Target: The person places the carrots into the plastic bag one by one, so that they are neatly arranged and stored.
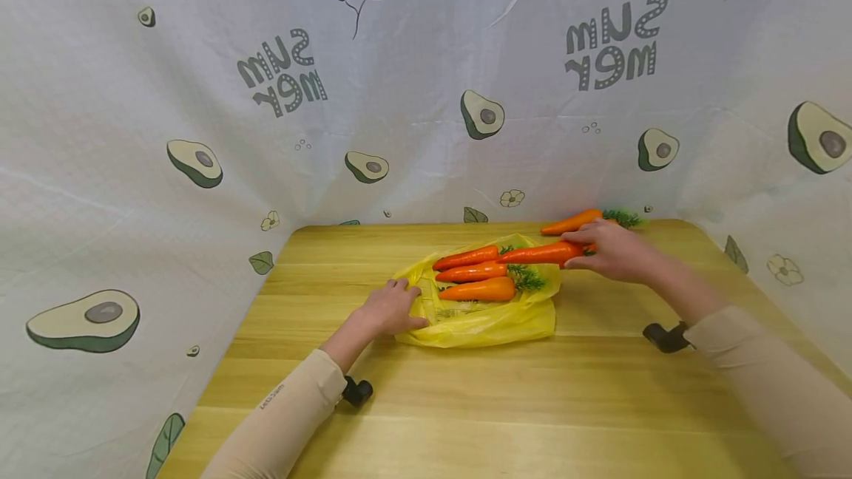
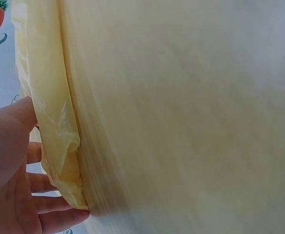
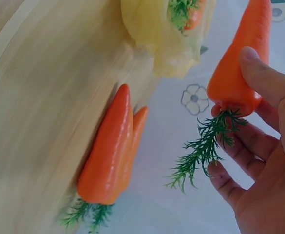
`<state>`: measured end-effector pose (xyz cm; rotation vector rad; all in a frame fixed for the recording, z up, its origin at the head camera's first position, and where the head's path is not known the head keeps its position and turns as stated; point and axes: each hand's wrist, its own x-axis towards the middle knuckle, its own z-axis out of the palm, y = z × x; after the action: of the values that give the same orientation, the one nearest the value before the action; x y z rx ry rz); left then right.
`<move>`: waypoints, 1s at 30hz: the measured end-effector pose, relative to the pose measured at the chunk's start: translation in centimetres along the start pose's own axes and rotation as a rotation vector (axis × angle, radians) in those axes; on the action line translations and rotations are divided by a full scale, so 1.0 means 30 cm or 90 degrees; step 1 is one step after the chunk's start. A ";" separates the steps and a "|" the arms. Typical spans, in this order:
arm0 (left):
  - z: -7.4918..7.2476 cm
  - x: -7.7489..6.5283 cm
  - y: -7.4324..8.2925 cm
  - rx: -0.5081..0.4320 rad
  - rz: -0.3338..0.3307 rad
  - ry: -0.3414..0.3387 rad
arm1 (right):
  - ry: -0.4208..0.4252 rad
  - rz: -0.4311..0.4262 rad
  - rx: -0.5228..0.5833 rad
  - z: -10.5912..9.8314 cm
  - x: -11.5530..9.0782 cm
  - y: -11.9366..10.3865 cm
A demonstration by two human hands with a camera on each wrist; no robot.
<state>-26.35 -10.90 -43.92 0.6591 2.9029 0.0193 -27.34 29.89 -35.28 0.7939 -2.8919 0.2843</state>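
A yellow plastic bag (image 1: 492, 333) lies spread on the table with three orange carrots (image 1: 478, 289) on it, their green tops to the right. At the bag's left edge rests my left hand (image 1: 391, 307), fingers spread; the left wrist view shows them against the bag's edge (image 2: 52, 107). My right hand (image 1: 615, 251) pinches another carrot (image 1: 539, 253) near its leafy end, the tip pointing left over the bag. In the right wrist view, thumb and fingers hold this carrot (image 3: 239, 73), its green leaves hanging below.
Two more carrots (image 3: 105, 156) lie side by side at the table's back right, partly hidden by my right hand in the head view. A white curtain (image 1: 426, 94) with avocado prints hangs behind the wooden table (image 1: 466, 412).
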 end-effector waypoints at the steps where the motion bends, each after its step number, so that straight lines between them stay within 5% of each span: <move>1: 0.000 0.000 0.000 0.000 0.000 0.000 | 0.000 -0.003 -0.002 0.000 0.001 -0.006; 30: 0.011 0.007 0.000 0.003 -0.009 0.000 | -0.035 -0.087 -0.053 0.080 0.082 -0.183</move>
<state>-26.50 -10.80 -44.27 0.6397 2.9085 0.0107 -26.79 23.51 -36.38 0.9934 -2.8599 0.1293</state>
